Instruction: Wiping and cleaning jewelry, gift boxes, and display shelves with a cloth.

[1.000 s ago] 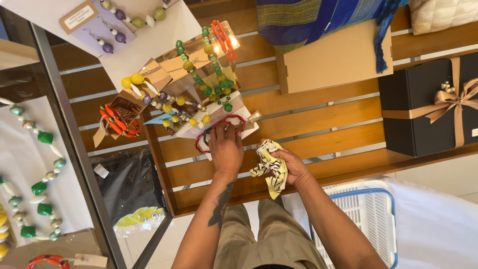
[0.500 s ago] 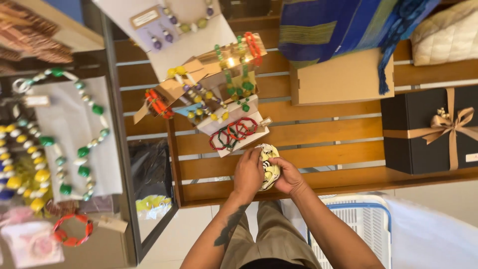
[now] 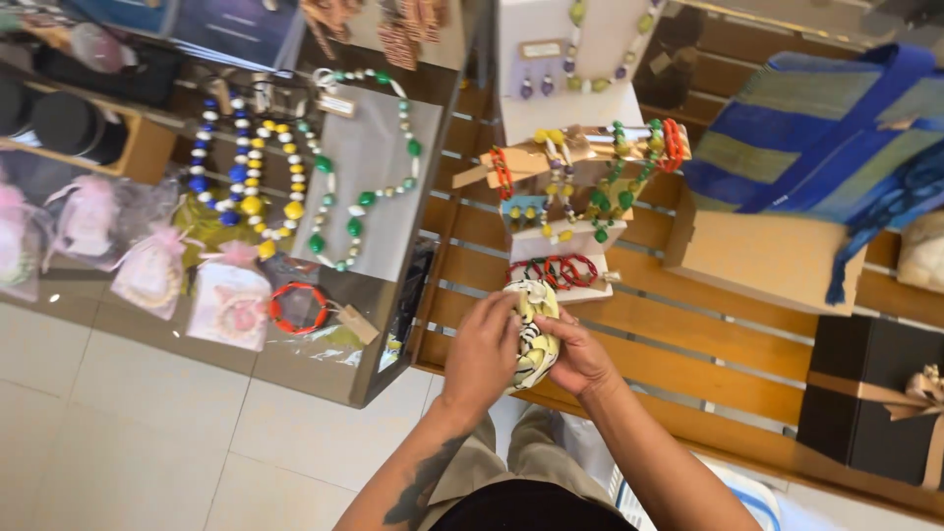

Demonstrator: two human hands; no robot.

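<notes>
My left hand (image 3: pixel 480 354) and my right hand (image 3: pixel 578 356) both hold a small cream, yellow and black patterned fabric piece (image 3: pixel 534 334), bunched between them above the near edge of a slatted wooden bench (image 3: pixel 708 344). Just beyond my fingers lies a white card (image 3: pixel 590 285) carrying red bangles (image 3: pixel 556 269). Behind it stands a wooden rack (image 3: pixel 551 162) hung with green, yellow and red beaded jewellery.
A grey table (image 3: pixel 379 162) at left holds a green-and-white bead necklace (image 3: pixel 354 197), blue and yellow strands (image 3: pixel 241 187), pink gift pouches (image 3: pixel 147 270) and a red bracelet (image 3: pixel 297 307). A cardboard box (image 3: pixel 762 261), blue striped bag (image 3: pixel 816 138) and black ribboned box (image 3: pixel 875 403) sit right.
My left hand left the red bangles card and joined the right hand on the fabric piece. The view swung, so the grey table of necklaces now fills the left.
</notes>
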